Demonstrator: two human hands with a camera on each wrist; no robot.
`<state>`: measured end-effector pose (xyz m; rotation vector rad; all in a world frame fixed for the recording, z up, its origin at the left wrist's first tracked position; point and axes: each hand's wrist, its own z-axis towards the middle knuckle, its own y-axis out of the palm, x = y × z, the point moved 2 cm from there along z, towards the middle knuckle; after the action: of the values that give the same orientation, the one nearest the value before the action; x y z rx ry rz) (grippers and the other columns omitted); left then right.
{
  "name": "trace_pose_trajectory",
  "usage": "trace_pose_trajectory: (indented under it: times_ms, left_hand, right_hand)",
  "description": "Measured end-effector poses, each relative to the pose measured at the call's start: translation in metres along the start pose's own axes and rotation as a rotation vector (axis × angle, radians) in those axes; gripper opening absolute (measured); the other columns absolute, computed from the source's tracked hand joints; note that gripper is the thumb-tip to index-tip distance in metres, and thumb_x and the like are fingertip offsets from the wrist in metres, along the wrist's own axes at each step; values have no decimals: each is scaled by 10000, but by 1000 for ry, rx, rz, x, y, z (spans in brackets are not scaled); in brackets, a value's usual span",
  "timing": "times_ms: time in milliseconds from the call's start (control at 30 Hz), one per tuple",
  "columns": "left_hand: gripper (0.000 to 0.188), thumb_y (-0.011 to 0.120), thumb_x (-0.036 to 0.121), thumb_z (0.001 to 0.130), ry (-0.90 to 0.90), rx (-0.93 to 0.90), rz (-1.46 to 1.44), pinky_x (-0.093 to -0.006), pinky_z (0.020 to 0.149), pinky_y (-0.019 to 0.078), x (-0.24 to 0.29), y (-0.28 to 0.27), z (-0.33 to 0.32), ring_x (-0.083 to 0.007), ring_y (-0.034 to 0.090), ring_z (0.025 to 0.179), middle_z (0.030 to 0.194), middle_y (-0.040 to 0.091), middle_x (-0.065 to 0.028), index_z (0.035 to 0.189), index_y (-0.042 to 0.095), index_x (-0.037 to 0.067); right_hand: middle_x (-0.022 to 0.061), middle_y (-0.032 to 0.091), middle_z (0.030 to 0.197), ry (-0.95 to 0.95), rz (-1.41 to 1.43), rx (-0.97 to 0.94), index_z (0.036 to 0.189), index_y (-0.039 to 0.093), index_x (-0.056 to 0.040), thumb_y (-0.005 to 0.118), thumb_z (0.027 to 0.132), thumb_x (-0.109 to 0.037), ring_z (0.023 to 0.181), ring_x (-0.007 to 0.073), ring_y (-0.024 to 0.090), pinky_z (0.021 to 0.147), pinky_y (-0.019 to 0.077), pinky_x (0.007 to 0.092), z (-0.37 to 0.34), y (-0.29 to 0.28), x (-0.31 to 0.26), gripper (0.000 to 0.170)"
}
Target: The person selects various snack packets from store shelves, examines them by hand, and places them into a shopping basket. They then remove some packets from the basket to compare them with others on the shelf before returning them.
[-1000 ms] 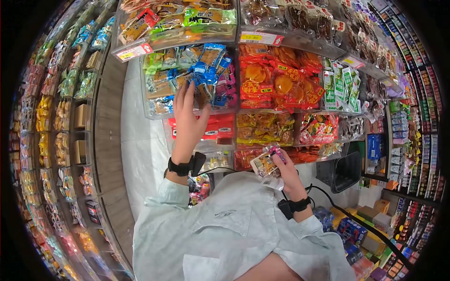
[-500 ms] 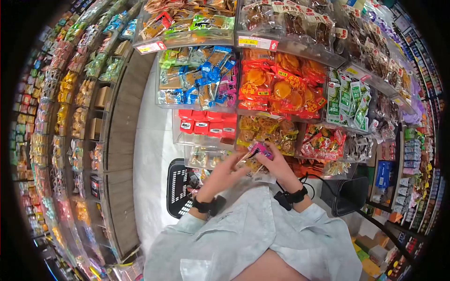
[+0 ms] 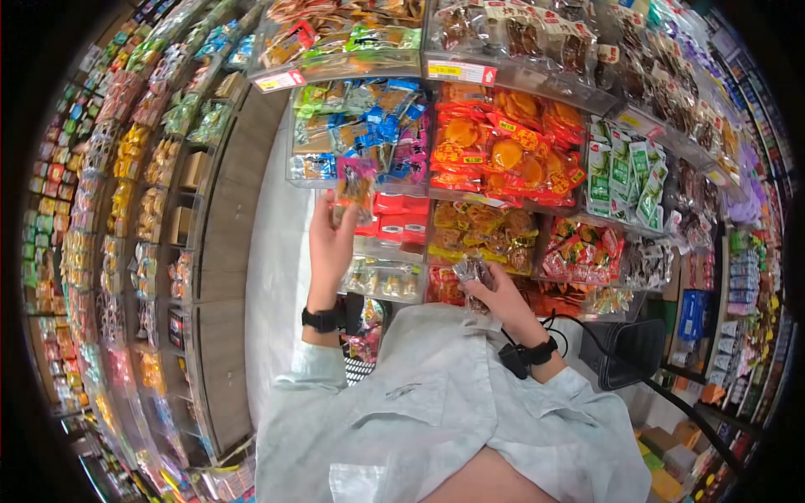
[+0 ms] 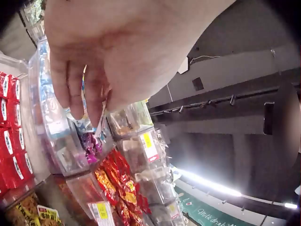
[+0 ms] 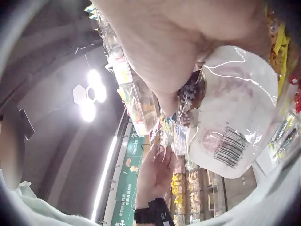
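In the head view my left hand pinches a small packet with a pink top, held up at the front of the bin of blue, green and pink packets. The left wrist view shows that hand from behind, its fingers curled, and hides most of the packet. Low in front of the shirt, my right hand grips a clear and dark packet. The right wrist view shows a clear package with a barcode under that hand.
Beside that bin are orange-red packets and green-white packets. Red packets lie in the tray below. A black basket stands low at the left, and a black bin at the right. Shelves line both sides.
My left hand has moved from beside my right hand up and left to the bin, with the pink-topped packet. My right hand stays low, holding a clear and dark packet.
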<state>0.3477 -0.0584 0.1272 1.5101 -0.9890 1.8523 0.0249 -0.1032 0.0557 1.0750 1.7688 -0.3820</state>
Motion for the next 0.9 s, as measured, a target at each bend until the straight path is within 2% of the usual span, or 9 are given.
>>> trace_pose_trajectory:
  times_ms: [67,167,200,300,333,433,467,700,900]
  left_hand:
    - [426,654,79,982,78,27,-60,-325,862,539,-11,4,24,-194,691,981,1127,710,-142,1377,520,-10]
    - [584,690,53,935,448,132,471,-395,948,512,3,12,46,-307,665,1091,1261,660,-224,1474,468,17]
    - [688,731,92,894,387,-3,473,-460,1006,473,-4,13,54,-388,586,1207,1356,587,-254,1524,456,102]
    - [660,755,158,883,482,-51,730,-477,982,478,-25,27,66,-393,560,1229,1364,564,-244,1496,510,165]
    - [638,770,209,874,465,-9,685,-490,961,476,-23,31,69,-405,551,1181,1259,590,-230,1472,549,211]
    - [631,766,191,871,523,72,804,-495,940,476,-22,33,82,-402,553,1101,1180,591,-222,1466,556,201]
    - [632,766,155,861,483,60,747,-495,926,478,-23,33,88,-394,550,1062,1146,585,-208,1456,562,212]
    - [648,730,43,835,580,117,826,-502,958,440,-35,13,114,-390,539,1092,1177,571,-213,1431,575,246]
    - [598,753,127,837,624,191,855,-513,1036,400,-56,-5,102,-377,493,1220,1292,564,-182,1402,629,281]
  right_hand:
    - [79,624,1231,0,46,60,1380,488,15,739,958,-241,1101,142,590,948,490,297,-9,-1,1,554]
    - [77,639,1206,-1,112,150,1370,493,15,724,968,-212,1066,136,612,922,503,293,-21,-3,6,515]
    - [76,644,1199,1,137,182,1366,495,14,718,972,-201,1053,135,620,914,507,293,-24,-2,8,502]
    - [75,657,1179,-31,179,280,1355,499,6,709,980,-184,1023,134,640,903,512,288,-38,5,5,470]
    - [76,660,1176,-34,183,310,1354,499,4,703,984,-180,1023,138,644,901,514,291,-41,7,8,461]
    - [80,668,1172,-39,208,393,1350,498,-1,687,996,-174,1030,147,653,897,522,297,-49,13,13,437]
    - [81,670,1172,-38,224,417,1349,498,-3,683,1000,-173,1036,150,655,897,524,299,-52,17,12,431]
    - [87,673,1188,42,274,493,1337,508,-22,657,1015,-167,1076,158,662,892,530,295,-67,40,27,383]
    - [82,676,1176,67,252,488,1340,510,-19,641,1022,-159,1055,151,664,856,534,284,-78,41,35,371]
